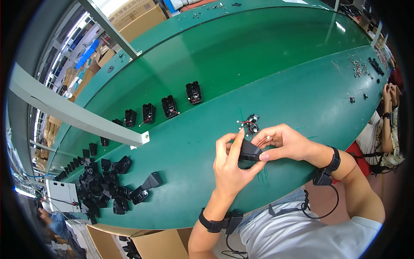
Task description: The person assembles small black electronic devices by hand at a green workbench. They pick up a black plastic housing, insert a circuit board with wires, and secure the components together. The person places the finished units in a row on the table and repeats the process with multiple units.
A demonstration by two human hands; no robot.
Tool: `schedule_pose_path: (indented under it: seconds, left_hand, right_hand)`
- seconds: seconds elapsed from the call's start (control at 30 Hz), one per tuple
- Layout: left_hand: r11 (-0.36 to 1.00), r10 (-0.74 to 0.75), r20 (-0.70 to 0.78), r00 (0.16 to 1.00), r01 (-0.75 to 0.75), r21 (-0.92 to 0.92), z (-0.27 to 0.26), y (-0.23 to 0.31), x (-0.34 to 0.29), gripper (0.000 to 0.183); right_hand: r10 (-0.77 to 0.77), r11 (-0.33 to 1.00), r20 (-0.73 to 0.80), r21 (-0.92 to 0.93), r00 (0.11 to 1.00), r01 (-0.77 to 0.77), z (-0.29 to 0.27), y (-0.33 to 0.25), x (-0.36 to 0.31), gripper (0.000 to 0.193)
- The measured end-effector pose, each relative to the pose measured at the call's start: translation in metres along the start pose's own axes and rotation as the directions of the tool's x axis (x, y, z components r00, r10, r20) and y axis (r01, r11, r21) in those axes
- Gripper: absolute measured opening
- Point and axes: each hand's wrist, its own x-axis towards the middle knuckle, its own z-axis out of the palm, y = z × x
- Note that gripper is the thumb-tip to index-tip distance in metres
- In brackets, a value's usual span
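Note:
A black plastic housing [249, 151] is held above the green table between my two hands. My left hand [230, 162] has its fingers and thumb closed round the housing's left side. On the other side, my right hand [282, 144] pinches the housing's near right corner with the thumb, while its bent fingers are at the far side. A white connector with thin wires [266, 139] shows by the right fingers. Just beyond my hands lies a small cluster of black parts with red wires [252, 124] on the table.
Black housings with wires [194, 92] stand in a row along the green belt. A pile of black housings [101, 183] lies at the left. A grey metal post [86, 114] crosses on the left. Loose small parts [359, 67] lie far right, near another person's hands [390, 91].

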Motion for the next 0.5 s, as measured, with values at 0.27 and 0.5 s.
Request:
schedule_pose_path:
  seconds: [0.27, 0.5]
  left_hand:
    - [0.991, -0.012, 0.018, 1.0, 0.014, -0.132, 0.0024, 0.0025, 0.0021, 0.058]
    - [0.998, 0.058, 0.009, 0.998, -0.058, -0.017, 0.002, -0.0064, 0.001, 0.056]
  right_hand:
    - [0.094, 0.934, -0.01, 0.346, 0.996, -0.085, 0.0053, -0.0098, -0.0023, 0.031]
    - [0.134, 0.93, 0.039, 0.339, 0.99, -0.14, 0.002, -0.0055, 0.0008, 0.026]
